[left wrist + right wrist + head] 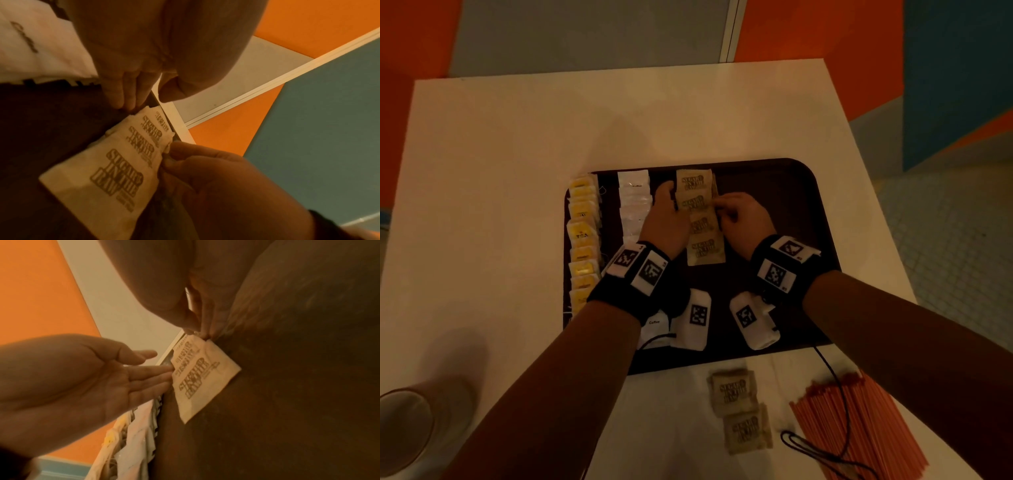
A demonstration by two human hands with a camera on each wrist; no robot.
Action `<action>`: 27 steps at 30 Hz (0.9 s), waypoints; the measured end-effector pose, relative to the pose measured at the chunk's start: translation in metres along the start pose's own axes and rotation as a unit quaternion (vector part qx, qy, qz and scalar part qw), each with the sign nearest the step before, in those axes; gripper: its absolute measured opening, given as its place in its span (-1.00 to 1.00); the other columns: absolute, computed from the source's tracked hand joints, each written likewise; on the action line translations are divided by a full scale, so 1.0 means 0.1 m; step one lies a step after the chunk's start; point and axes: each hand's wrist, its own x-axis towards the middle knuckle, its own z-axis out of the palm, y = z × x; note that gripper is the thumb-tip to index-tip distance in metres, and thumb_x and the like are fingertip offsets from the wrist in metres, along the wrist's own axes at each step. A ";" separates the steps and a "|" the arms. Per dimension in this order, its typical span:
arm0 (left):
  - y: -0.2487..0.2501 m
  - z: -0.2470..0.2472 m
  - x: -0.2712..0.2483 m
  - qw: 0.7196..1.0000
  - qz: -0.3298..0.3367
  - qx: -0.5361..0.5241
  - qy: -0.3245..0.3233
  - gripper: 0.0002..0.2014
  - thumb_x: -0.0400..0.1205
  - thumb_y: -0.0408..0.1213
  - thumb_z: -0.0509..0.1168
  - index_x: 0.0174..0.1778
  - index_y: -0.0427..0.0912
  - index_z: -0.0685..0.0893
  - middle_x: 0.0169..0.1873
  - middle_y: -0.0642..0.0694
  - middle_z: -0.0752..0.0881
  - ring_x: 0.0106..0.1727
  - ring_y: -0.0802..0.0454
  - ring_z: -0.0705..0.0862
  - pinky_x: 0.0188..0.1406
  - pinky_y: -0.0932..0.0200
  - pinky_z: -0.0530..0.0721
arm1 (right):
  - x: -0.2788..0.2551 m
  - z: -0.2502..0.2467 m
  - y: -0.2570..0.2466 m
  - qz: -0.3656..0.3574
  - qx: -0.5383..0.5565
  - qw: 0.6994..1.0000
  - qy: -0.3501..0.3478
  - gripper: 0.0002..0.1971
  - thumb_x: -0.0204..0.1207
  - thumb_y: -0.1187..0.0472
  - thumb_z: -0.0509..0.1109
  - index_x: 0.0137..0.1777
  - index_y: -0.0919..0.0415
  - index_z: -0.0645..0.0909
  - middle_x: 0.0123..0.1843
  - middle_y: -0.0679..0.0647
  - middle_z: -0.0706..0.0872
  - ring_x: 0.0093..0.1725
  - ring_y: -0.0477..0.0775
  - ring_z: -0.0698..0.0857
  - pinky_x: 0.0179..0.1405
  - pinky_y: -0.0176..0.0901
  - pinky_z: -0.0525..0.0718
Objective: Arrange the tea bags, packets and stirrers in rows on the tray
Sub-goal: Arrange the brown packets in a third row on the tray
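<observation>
Tray (pixel 784 192), dark brown, sits at the centre of the white tabletop (pixel 517 144). We log three rows on it, each running from 12 o'clock toward 6. Yellow tea bags (pixel 582 240) overlap along the 9 o'clock edge. White packets (pixel 635 202) form the next row, just beside them. Brown sugar packets (pixel 700 219) form the third row near the tray's middle, four overlapping, printed side up.

Left hand (pixel 667 219) lies between the white row and the sugar row. Its fingers (pixel 152 371) are straight and released, and their tips touch the 9 o'clock edge of the sugar packets. We see this most plainly in the right wrist view.

Right hand (pixel 743 216) is at the 3 o'clock side of the sugar row. Its fingers (pixel 185 154) are curled, with thumb and fingertips pinching the edge of a sugar packet in the upper part of the row. We cannot tell which packet exactly.

Off the tray, at 6 o'clock on the tabletop, two loose sugar packets (pixel 739 407) lie one partly over the other. Just beside them toward 4 o'clock is a bundle of orange stirrers (pixel 859 425), with a thin black cord (pixel 835 383) lying across it. Both wrists carry black bands with printed square markers. A pale round cup (pixel 400 431) sits at the 7 o'clock corner, well apart from the tray.
</observation>
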 end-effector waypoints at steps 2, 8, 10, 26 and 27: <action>0.00 -0.02 0.04 0.999 0.013 0.040 0.009 -0.47 0.66 -0.43 0.02 0.57 -0.17 0.10 0.48 -0.19 0.41 0.44 -0.10 0.44 0.29 0.17 0.45 | 0.02 -0.04 -0.01 -0.016 0.004 1.000 0.011 -0.57 0.50 0.50 0.14 0.33 0.26 0.56 0.43 0.17 0.50 0.37 0.09 0.53 0.19 -0.53 0.31; 0.13 -0.05 0.16 1.000 0.007 -0.002 -0.003 -0.49 0.68 -0.41 0.02 0.56 -0.14 0.09 0.31 -0.23 0.57 0.19 -0.08 0.61 0.17 -0.05 0.64 | 0.15 -0.05 -0.09 -0.002 0.059 0.996 -0.068 -0.40 0.45 0.56 0.07 0.48 0.16 0.39 0.50 0.14 0.45 0.49 0.08 0.43 0.35 -0.37 0.36; 0.14 -0.05 0.17 0.999 0.013 0.046 -0.002 -0.50 0.69 -0.37 0.00 0.56 -0.13 0.09 0.24 -0.26 0.61 0.14 -0.13 0.64 0.10 0.00 0.63 | 0.13 -0.05 -0.10 0.016 0.059 0.996 -0.063 -0.44 0.50 0.53 0.09 0.49 0.17 0.37 0.51 0.12 0.44 0.48 0.07 0.43 0.23 -0.48 0.33; 0.07 -0.17 0.17 0.986 0.021 0.164 -0.004 -0.55 0.69 -0.30 0.00 0.54 -0.18 0.16 0.38 -0.30 0.51 0.29 -0.26 0.55 0.20 0.01 0.54 | 0.03 -0.08 -0.07 0.057 0.054 0.995 -0.058 -0.52 0.52 0.48 0.12 0.43 0.19 0.45 0.44 0.17 0.52 0.41 0.11 0.51 0.25 -0.25 0.46; 0.07 -0.16 0.19 0.988 0.020 0.154 -0.005 -0.55 0.69 -0.30 0.00 0.54 -0.18 0.17 0.38 -0.30 0.51 0.30 -0.26 0.55 0.26 -0.04 0.55 | 0.05 -0.09 -0.09 0.061 0.087 0.992 -0.064 -0.49 0.51 0.50 0.11 0.45 0.18 0.43 0.43 0.17 0.53 0.40 0.10 0.53 0.28 -0.19 0.51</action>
